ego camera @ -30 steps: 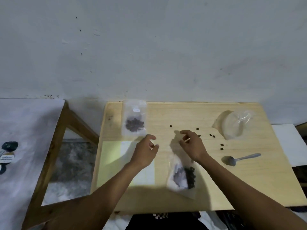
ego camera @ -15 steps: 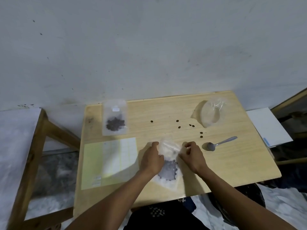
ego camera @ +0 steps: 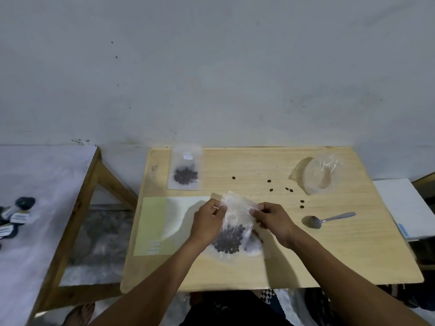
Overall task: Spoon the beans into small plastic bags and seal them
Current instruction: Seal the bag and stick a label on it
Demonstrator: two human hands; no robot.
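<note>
A small clear plastic bag (ego camera: pixel 235 208) with a heap of dark beans (ego camera: pixel 229 238) in its bottom hangs just above the wooden table (ego camera: pixel 306 260). My left hand (ego camera: pixel 208 220) pinches the bag's top left corner and my right hand (ego camera: pixel 273 218) pinches its top right corner. A second small bag with beans (ego camera: pixel 185 171) lies flat at the table's back left. Several loose beans (ego camera: pixel 288 189) are scattered toward the back right. A metal spoon (ego camera: pixel 327 219) lies on the table right of my right hand.
A crumpled, larger clear bag (ego camera: pixel 317 176) sits at the back right corner. A yellow and white paper sheet (ego camera: pixel 155 222) lies on the table's left side. A white-covered wooden bench (ego camera: pixel 35 184) with dark small items (ego camera: pixel 16 215) stands to the left. The wall is close behind.
A second ago my hands were apart above the bag lying on the table. They have since taken hold of its top corners and lifted it a little.
</note>
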